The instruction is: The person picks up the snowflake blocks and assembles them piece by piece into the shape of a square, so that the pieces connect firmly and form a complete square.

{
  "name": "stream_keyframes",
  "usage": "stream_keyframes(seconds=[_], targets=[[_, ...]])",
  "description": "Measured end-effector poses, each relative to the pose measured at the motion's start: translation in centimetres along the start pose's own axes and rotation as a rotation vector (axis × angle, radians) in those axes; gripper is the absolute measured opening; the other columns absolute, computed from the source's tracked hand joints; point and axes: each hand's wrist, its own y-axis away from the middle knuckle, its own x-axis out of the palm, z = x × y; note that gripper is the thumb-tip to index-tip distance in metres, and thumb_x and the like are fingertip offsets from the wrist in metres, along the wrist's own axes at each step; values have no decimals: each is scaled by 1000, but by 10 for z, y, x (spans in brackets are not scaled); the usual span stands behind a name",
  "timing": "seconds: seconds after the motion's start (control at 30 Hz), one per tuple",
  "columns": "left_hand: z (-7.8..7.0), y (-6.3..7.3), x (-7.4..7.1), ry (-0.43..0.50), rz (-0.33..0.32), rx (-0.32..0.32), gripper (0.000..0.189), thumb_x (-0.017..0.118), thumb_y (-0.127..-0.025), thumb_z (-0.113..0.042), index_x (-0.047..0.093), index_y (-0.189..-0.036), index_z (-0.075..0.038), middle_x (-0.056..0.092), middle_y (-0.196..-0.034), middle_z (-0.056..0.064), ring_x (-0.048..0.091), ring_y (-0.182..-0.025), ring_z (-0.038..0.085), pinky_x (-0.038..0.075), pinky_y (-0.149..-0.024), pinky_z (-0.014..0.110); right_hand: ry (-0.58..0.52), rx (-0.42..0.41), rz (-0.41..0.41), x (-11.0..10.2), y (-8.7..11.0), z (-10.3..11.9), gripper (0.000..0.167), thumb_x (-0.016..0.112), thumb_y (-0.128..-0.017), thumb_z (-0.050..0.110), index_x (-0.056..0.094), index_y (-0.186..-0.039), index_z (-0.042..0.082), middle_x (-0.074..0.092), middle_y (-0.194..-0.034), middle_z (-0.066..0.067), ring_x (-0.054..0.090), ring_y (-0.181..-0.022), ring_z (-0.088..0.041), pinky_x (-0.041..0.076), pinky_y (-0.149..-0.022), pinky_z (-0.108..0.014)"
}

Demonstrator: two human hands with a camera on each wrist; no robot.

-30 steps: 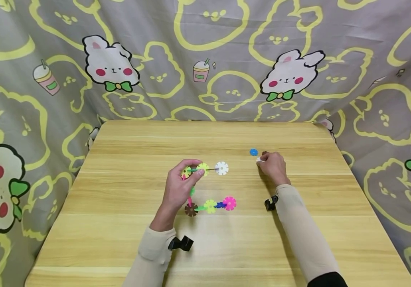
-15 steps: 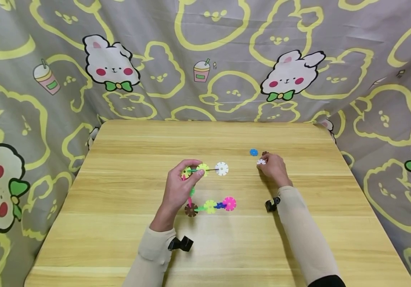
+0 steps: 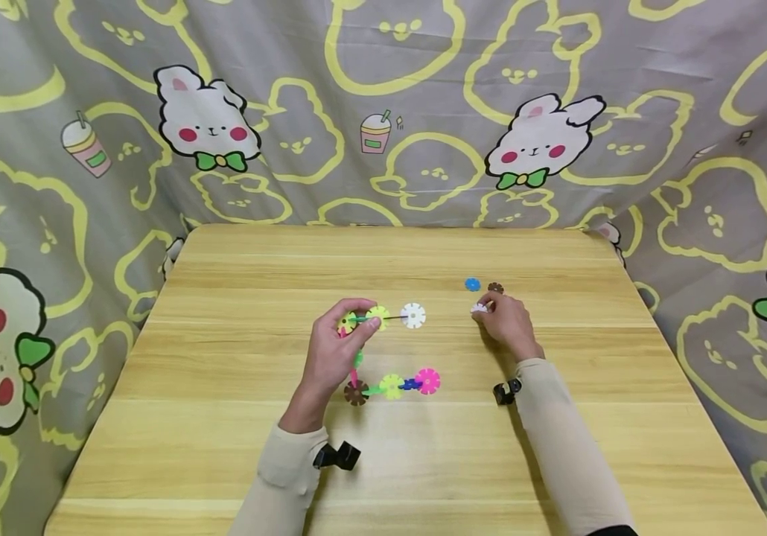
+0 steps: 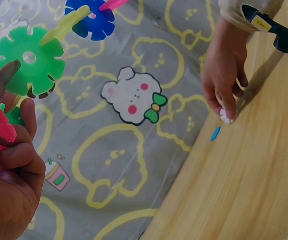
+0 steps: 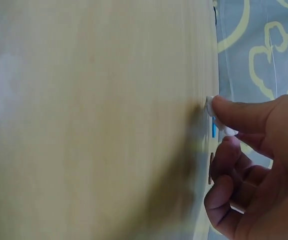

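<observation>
My left hand (image 3: pixel 335 346) grips a chain of notched plastic snowflake discs (image 3: pixel 392 386), linked edge to edge in a shape like a C. The chain's upper arm ends in a white disc (image 3: pixel 413 316), its lower arm in a pink disc (image 3: pixel 428 381). Fingers and palm hide part of the chain's left side. In the left wrist view a green disc (image 4: pixel 28 60) of it stands up beside the fingers. Over on the right, my right hand (image 3: pixel 507 320) pinches a loose white disc (image 3: pixel 479 308) between thumb and fingers, low over the table.
A blue disc (image 3: pixel 473 284) and a brown disc (image 3: pixel 495 288) lie on the wooden table (image 3: pixel 223 447) just beyond the right hand. Patterned grey curtain (image 3: pixel 424 112) hangs behind the table and along both sides. A small black camera sits on each wrist.
My right hand has drawn the white disc slightly left and nearer, away from the brown disc, which now shows more fully. The left hand and chain have barely moved.
</observation>
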Motion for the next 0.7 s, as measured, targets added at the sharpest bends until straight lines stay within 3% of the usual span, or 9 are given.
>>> stream_keyframes(seconds=[0.3,0.5,0.7], targets=[[-1,2,1,14,-4,8,22,68,-90,-16,67,-111,-9,65,-106,8,54,-89,14,43,-63,18,-9,-29,30,2,11,13,26,60,-95,34,65,-108,12,63,-88,-9,54,-76,-23,41,-65,-31],[-2,4,2,193,16,13,25,57,-94,-10,63,-116,1,54,-89,5,43,-54,8,35,-48,18,-1,-42,23,5,15,17,25,60,-94,34,66,-105,12,61,-83,-7,52,-73,-22,39,-64,-30],[-4,5,4,346,26,4,30,56,-92,-2,59,-120,10,55,-88,0,53,-60,9,46,-56,18,8,-36,28,5,18,17,26,60,-94,33,65,-106,11,62,-85,-7,52,-73,-21,39,-62,-29]])
